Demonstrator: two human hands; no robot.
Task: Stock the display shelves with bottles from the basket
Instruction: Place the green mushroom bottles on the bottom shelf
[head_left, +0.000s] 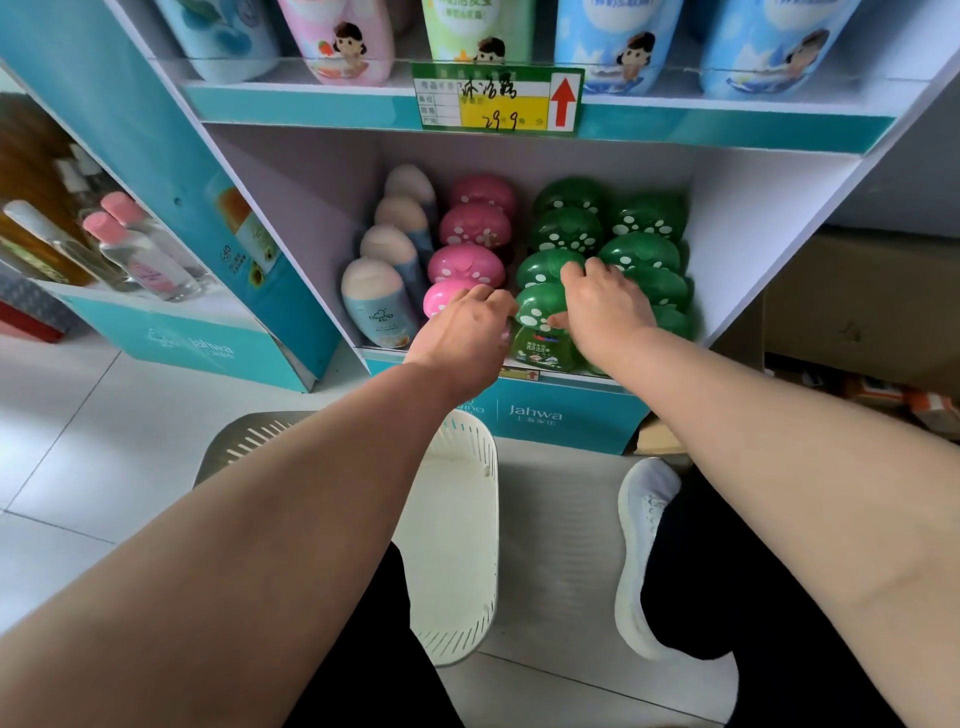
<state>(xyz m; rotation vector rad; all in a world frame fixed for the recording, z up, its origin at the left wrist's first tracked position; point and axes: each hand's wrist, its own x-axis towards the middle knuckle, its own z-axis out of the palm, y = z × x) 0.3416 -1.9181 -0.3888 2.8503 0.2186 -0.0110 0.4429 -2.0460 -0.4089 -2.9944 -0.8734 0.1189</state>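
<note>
- Reaching both arms into lower shelf (737, 218) of teal display stand.
- Gripping front pink bottle (441, 301) with left hand (467, 327), fingers curling over its spotted cap, palm covering most of its body.
- Laying right hand (608, 306) across green bottles (566, 228), thumb touching front green bottle (537, 317), fingers bending over caps just behind. Hiding whatever is underneath, so cannot tell whether pinching anything.
- Standing in rows front to back on that shelf: blue-and-cream bottles (379, 301) at left, pink ones next, green ones in two rows at right.
- Sitting on tiled floor just below shelf, between the forearms: white slotted basket (457, 545), partly hidden by left arm.
- Hanging on shelf edge above: green-and-yellow price tag (498, 98) with red arrow, under taller cartoon-printed bottles (618, 47).
- Resting near basket, to its right: white shoe (644, 545).
- Showing at far left: neighbouring display with clear pink-capped bottles (140, 249).
</note>
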